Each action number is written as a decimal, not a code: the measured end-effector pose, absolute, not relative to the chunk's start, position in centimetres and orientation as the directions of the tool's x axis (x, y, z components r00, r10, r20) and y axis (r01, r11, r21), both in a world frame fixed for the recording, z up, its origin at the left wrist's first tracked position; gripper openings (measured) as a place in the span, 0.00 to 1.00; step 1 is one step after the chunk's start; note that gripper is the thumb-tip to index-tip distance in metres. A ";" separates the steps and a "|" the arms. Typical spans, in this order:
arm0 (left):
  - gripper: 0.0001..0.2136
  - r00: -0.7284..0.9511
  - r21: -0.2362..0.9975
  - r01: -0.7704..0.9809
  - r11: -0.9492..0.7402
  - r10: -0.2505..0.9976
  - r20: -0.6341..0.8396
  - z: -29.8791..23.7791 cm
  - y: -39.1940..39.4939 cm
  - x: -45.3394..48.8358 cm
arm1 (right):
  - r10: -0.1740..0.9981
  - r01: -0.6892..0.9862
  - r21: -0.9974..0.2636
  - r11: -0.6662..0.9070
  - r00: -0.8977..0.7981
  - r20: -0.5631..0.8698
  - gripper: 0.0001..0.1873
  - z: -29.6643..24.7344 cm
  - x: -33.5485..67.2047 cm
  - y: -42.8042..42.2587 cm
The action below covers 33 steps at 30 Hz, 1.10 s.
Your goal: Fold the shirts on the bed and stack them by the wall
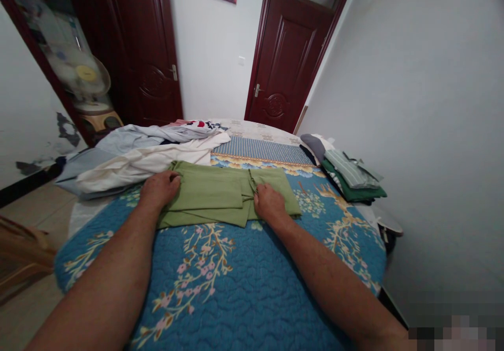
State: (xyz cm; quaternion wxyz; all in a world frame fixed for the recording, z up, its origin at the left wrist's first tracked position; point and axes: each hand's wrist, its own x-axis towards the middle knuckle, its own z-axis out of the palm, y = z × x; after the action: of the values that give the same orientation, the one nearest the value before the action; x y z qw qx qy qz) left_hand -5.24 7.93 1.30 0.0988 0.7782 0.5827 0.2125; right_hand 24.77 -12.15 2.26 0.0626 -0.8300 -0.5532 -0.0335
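A light green garment (208, 188), folded into a long flat bundle, lies across the blue floral quilted cover in front of me. Its exact kind cannot be made out. My left hand (160, 189) is closed on the left end of the cloth, with thumb and fingers pinched at the upper corner. On the right part of the bundle, my right hand (270, 202) has its fingers curled closed on the garment beside a thin green tie (252, 179). Part of the cloth under each hand is hidden.
Loose clothes, among them a cream garment (137, 165) and a grey-blue one (118, 140), heap at the left. A folded stack with a striped shirt (348, 168) and dark green cloth (368, 193) sits right. The quilted cover (252, 288) spans the round table. A wooden chair (23, 256) stands left.
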 end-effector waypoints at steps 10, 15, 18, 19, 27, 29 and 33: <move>0.23 0.414 0.298 0.699 -0.650 0.708 0.572 3.8 2.2 -0.2 | 0.934 0.871 -0.468 0.148 0.034 0.357 0.20 4.4 26.1 -15.0; 0.25 0.773 0.206 0.310 -0.928 0.372 0.514 2.9 -3.3 5.1 | 0.815 0.909 -0.390 -0.149 0.337 0.472 0.25 4.4 33.8 -15.1; 0.29 0.893 0.140 0.202 -0.969 0.241 0.380 1.3 -4.9 7.4 | 0.890 0.936 -0.266 -0.233 0.315 0.330 0.28 1.9 36.2 -14.8; 0.28 0.910 0.132 0.199 -0.971 0.233 0.342 0.8 -5.1 7.9 | 0.912 0.940 -0.233 -0.251 0.310 0.268 0.30 1.0 36.4 -14.6; 0.18 0.921 0.096 0.167 -0.981 0.190 0.339 -0.7 -5.1 8.7 | 0.898 0.915 -0.132 -0.381 0.400 0.184 0.34 -0.8 35.5 -13.9; 0.19 0.929 0.114 0.166 -0.980 0.194 0.315 -0.8 -5.2 8.7 | 0.896 0.927 -0.130 -0.353 0.374 0.238 0.34 -0.2 35.2 -13.7; 0.18 0.933 0.139 0.158 -0.978 0.194 0.302 -0.9 -4.9 8.6 | 0.921 0.947 -0.182 -0.265 0.304 0.244 0.35 0.1 34.4 -12.6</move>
State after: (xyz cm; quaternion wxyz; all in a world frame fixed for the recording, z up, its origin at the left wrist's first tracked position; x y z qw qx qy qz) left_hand 8.64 -4.91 -0.86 0.0561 0.9816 0.0896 0.1592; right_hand 34.44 -12.63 0.12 0.1474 -0.7939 -0.5882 -0.0444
